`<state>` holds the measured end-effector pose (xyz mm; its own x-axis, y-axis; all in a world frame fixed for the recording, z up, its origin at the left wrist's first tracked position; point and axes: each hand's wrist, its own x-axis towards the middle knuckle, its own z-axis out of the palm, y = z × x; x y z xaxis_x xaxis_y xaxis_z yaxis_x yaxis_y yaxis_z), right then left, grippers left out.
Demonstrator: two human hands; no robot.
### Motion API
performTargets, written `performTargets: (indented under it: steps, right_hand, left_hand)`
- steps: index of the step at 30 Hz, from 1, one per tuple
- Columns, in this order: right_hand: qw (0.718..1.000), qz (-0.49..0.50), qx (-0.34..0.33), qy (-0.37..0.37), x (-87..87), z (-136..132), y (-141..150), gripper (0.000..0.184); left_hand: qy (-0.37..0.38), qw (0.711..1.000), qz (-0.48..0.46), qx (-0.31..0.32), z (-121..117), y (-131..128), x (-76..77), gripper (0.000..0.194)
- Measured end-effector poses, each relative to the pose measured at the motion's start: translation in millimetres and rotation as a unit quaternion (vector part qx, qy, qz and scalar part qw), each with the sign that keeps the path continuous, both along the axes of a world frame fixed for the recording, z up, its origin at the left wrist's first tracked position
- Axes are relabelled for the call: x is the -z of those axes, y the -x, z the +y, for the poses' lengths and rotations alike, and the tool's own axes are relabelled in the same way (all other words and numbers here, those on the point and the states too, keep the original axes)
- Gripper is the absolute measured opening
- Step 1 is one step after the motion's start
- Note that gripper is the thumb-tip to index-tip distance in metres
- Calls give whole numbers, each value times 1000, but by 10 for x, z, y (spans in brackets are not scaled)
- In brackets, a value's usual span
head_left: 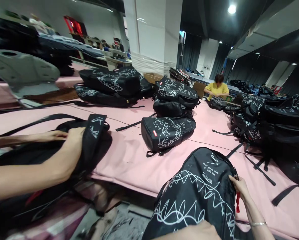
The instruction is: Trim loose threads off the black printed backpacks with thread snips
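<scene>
A black backpack (197, 193) with white scribble print and the word "Success" stands at the near edge of the pink table (129, 156), right in front of me. My right hand (239, 188), a bracelet on its wrist, pinches the bag's right edge beside a red tag (237, 202). Only a strip of my left hand or forearm (197, 232) shows, low against the front of the bag at the bottom edge. Its fingers are hidden.
From the left a co-worker's two arms (64, 150) hold another black backpack (94, 133). Several like backpacks (167, 131) lie stacked across the table, with a big pile (277, 126) at right. A person in yellow (217, 89) sits at the far end. A white pillar (152, 33) stands behind.
</scene>
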<state>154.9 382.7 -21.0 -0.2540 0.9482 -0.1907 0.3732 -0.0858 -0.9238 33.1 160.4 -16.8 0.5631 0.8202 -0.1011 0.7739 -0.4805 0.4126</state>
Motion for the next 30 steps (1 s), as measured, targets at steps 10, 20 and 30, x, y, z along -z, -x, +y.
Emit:
performTargets:
  steps: [10, 20, 30]
  right_hand:
    - [962, 243, -52, 115, -492, -235, 68, 38]
    - [933, 324, -7, 157, -480, -203, 125, 33]
    - [953, 291, -9, 87, -442, -152, 154, 37]
  left_hand:
    - [-131, 885, -274, -353, 1023, 500, -478, 26]
    - [-174, 845, -361, -355, 1267, 457, -403, 22]
    - [-221, 884, -276, -305, 1480, 256, -321, 19]
